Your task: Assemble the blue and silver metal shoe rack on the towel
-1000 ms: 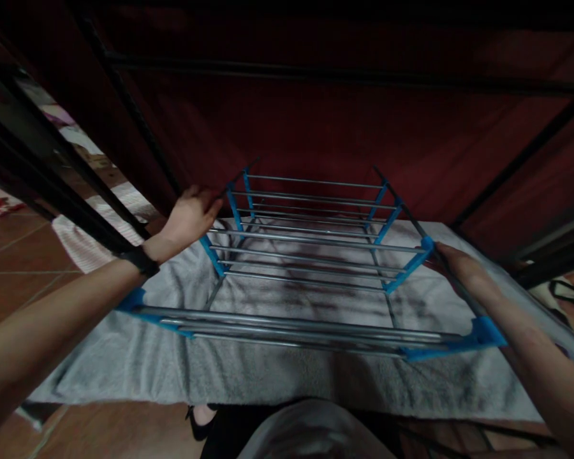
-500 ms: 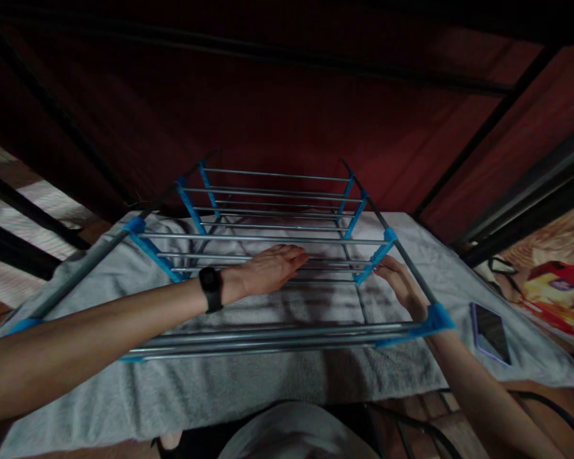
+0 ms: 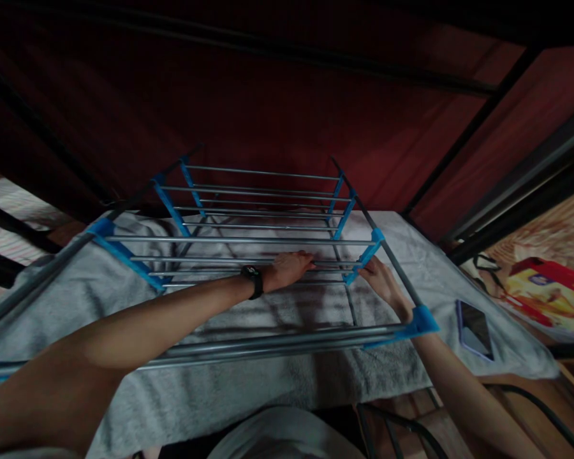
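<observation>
A rack point(image 3: 268, 240) of grey metal tubes with blue plastic brackets lies on a grey cloth. My left hand point(image 3: 291, 268), with a black watch on the wrist, reaches over the front tubes. Its fingers are curled on a metal tube point(image 3: 337, 263) in the rack's middle tier, left of the right-hand bracket. My right hand point(image 3: 382, 280) comes in under the right side rail. Its fingertips are closed at the lower part of the blue bracket point(image 3: 366, 256); some of the fingers are hidden.
The grey cloth point(image 3: 287, 389) covers the surface under the rack. A phone point(image 3: 475, 329) lies on it at the right. Beyond stands a red and yellow package point(image 3: 550, 290). A dark red panel point(image 3: 268, 108) rises behind the rack, with black metal bars around.
My left hand has moved right along the tube, and its outstretched fingers have curled round it. My right hand keeps to the bracket. The view has shifted slightly.
</observation>
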`<state>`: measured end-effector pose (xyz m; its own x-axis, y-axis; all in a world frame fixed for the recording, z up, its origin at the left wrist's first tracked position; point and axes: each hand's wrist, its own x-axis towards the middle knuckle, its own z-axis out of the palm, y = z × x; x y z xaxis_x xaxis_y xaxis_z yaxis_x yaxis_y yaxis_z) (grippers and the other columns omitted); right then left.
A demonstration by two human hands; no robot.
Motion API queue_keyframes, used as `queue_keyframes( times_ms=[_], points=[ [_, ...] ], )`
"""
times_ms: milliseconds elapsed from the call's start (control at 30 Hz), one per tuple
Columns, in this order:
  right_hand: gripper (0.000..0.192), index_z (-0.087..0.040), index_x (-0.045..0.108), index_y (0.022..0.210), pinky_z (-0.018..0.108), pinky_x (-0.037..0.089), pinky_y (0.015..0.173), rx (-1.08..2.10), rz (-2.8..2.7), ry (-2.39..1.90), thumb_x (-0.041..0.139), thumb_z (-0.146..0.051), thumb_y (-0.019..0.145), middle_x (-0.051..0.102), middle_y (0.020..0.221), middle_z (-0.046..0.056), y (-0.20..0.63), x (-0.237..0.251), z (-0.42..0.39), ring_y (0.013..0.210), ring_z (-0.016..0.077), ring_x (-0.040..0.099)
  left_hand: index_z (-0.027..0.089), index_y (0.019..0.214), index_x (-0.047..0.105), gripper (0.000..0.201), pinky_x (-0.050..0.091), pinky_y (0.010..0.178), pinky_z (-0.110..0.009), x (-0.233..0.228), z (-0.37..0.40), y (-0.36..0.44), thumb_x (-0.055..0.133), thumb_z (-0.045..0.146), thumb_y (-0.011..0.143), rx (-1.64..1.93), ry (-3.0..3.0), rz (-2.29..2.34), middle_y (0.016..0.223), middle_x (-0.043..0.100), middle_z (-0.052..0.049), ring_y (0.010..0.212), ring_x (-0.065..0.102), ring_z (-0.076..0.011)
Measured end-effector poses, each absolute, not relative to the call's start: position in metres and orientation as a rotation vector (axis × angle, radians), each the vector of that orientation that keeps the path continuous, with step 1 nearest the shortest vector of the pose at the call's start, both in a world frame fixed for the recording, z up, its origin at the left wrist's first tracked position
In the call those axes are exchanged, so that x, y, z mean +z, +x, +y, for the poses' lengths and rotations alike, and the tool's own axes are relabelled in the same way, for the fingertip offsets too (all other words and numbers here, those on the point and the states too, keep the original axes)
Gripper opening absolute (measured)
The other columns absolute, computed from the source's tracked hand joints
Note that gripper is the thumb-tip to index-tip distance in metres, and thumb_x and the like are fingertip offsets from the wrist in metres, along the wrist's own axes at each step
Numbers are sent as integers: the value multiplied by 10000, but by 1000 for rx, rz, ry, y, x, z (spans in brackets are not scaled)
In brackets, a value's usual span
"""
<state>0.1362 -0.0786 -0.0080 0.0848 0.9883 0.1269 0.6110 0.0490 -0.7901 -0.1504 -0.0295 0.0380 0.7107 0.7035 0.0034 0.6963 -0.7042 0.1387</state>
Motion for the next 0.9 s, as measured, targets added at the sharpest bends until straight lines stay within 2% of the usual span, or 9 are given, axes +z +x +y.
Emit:
queue_keyframes(
  times_ms=[233, 433, 567, 900],
  points=[
    [240, -220, 566, 854, 294, 442, 647, 481, -1668, -1780, 548, -459, 847, 683, 796, 43, 126, 2, -77, 791, 244, 633, 172, 1112, 632, 354, 525, 701, -334, 37, -27, -147, 342, 360, 1039, 67, 2774, 1211, 1020, 750, -140, 946, 727, -273],
    [319, -227, 468, 693, 268, 371, 578, 370, -1689, -1851, 515, -471, 892, 595, 645, 25, 125, 2, -74, 659, 189, 563, 175, 1145, 613, 370, 510, 720, -321, 41, -19, -148, 321, 380, 1045, 27, 2831, 1200, 982, 755, -123, 946, 726, -265],
    [292, -213, 520, 746, 268, 376, 604, 302, -1709, -1915, 515, -448, 920, 636, 688, 35, 127, -1, -73, 655, 185, 596, 171, 1154, 607, 370, 507, 737, -323, 41, -18, -148, 318, 376, 1048, 4, 2851, 1203, 975, 754, -124, 950, 724, -268],
    [283, -183, 613, 878, 281, 406, 676, 302, -1754, -1983, 505, -433, 953, 707, 821, 80, 133, -7, -69, 788, 221, 664, 164, 1148, 609, 376, 515, 731, -327, 42, -20, -147, 312, 373, 1049, -21, 2860, 1179, 973, 756, -140, 927, 730, -275]
  ],
)
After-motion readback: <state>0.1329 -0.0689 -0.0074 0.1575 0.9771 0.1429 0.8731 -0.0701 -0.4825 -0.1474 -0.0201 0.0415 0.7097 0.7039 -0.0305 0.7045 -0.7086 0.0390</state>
